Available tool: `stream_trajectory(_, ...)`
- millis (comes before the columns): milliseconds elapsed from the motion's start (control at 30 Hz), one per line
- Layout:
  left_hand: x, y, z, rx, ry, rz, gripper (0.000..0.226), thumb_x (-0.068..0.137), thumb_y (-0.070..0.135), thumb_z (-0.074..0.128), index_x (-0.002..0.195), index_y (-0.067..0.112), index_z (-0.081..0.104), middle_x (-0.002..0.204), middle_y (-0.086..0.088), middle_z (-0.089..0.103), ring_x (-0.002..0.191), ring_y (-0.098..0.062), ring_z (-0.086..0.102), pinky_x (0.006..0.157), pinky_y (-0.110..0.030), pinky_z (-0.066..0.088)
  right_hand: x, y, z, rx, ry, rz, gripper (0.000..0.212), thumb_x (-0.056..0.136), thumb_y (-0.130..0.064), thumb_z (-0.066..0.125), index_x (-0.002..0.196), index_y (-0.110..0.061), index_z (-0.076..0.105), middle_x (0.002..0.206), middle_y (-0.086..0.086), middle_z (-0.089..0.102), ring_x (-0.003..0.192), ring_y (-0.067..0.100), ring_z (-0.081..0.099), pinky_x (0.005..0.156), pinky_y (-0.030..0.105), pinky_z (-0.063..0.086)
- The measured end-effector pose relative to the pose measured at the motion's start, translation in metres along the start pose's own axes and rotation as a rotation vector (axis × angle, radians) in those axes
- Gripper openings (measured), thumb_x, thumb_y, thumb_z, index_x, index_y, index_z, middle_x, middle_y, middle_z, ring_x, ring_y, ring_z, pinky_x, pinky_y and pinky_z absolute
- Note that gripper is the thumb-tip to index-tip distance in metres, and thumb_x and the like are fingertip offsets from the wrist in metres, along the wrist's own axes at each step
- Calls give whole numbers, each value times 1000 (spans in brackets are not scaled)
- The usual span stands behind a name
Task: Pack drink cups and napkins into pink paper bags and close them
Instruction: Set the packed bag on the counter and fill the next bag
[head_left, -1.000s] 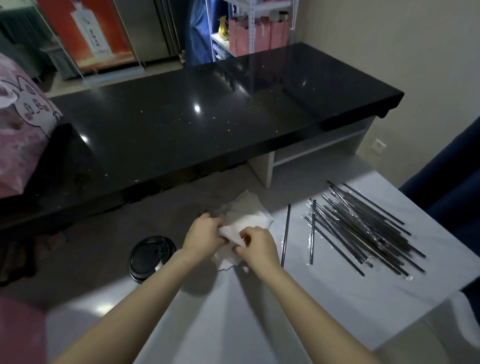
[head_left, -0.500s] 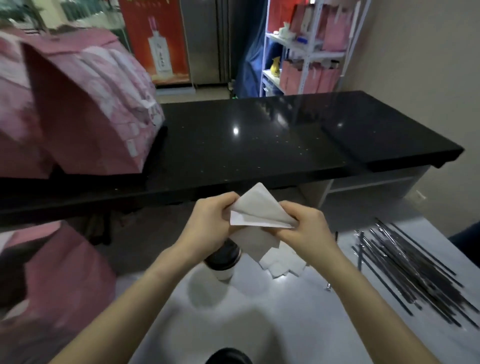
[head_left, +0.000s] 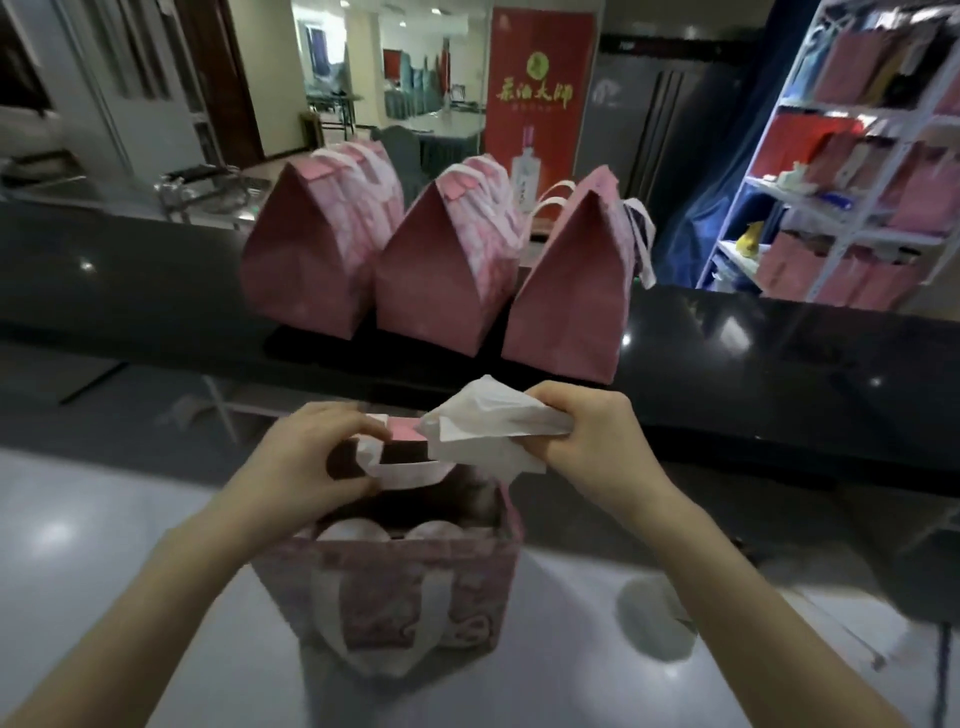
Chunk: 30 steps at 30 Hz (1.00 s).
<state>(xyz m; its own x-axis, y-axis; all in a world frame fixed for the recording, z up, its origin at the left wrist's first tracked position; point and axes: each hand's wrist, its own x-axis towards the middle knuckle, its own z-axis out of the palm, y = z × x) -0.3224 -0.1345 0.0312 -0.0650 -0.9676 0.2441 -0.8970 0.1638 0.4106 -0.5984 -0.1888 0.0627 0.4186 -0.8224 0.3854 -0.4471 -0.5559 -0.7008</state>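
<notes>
An open pink paper bag (head_left: 395, 587) stands on the white table in front of me, with two cup lids (head_left: 353, 531) showing inside it. My left hand (head_left: 306, 462) pinches the bag's far white handle and rim. My right hand (head_left: 592, 441) grips a bunch of white napkins (head_left: 488, 426) just above the bag's open top.
Three closed pink bags (head_left: 447, 270) stand in a row on the black counter (head_left: 779, 358) behind. A white shelf rack (head_left: 857, 171) with more pink bags is at the right. The white table (head_left: 104, 545) spreads around the open bag.
The view swung left from the straws and napkin pile to the open bag. My right hand carried the napkins over the bag, and my left hand let go of them and took the bag's handle.
</notes>
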Motion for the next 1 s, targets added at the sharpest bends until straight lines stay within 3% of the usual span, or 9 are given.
stream_trajectory(67,-10,-21,-2,117,-152,8,72,64,46,83,129,45,50,139,26,41,144,-8,19,118,-48,20,6,-10,20,-78,-33,-21,26,74,-3,73,86,-26,71,76,-16,67,74,-2,62,62,9,42)
stream_trajectory(133,-19,-39,-1,92,-241,9,93,61,60,77,141,51,29,145,34,18,145,-1,-4,120,-50,-1,11,-18,38,-115,-68,-14,25,75,-3,73,88,-24,72,79,-16,68,76,-1,62,64,10,43)
stream_trajectory(300,-25,-59,3,17,-293,57,119,49,77,66,147,52,2,154,31,1,135,6,-25,115,-43,-14,18,-37,75,-256,-352,48,21,75,-12,72,75,-31,63,72,-10,62,67,4,57,55,19,41)
stream_trajectory(467,-27,-70,8,33,-314,86,123,49,82,61,147,52,-6,157,26,-11,138,-1,-32,112,-39,-18,20,-40,109,-297,-554,152,16,75,-14,73,84,-25,66,79,-8,63,72,5,59,60,19,46)
stream_trajectory(533,-28,-72,9,20,-317,94,124,46,86,58,147,52,-6,155,27,-13,135,1,-35,111,-38,-20,21,-35,120,-317,-549,202,29,76,-14,71,101,-27,68,93,-10,65,84,6,61,72,25,52)
stream_trajectory(633,-27,-73,8,19,-317,98,126,46,88,57,148,49,-6,154,26,-15,136,-2,-36,112,-39,-20,23,-24,128,-514,-513,206,62,74,-17,73,131,-32,53,127,-11,57,112,12,56,88,34,52)
stream_trajectory(733,-29,-71,6,8,-308,99,123,48,86,57,146,52,-8,157,22,-14,137,-3,-34,111,-39,-20,20,-17,127,-559,-492,182,75,72,-25,78,139,-33,43,140,-12,44,123,11,46,93,32,47)
stream_trajectory(867,-30,-60,3,0,-251,101,107,65,76,63,149,47,4,160,18,-3,143,-6,-24,116,-42,-14,10,-16,118,-491,-458,124,63,78,-29,74,135,-32,48,137,-13,46,124,8,43,96,28,43)
stream_trajectory(1000,-30,-39,2,-11,2,107,68,81,53,68,141,31,44,155,7,30,148,-13,4,119,-37,8,-10,-21,94,-421,-283,62,41,84,-33,68,123,-33,58,117,-16,58,110,5,51,90,23,44)
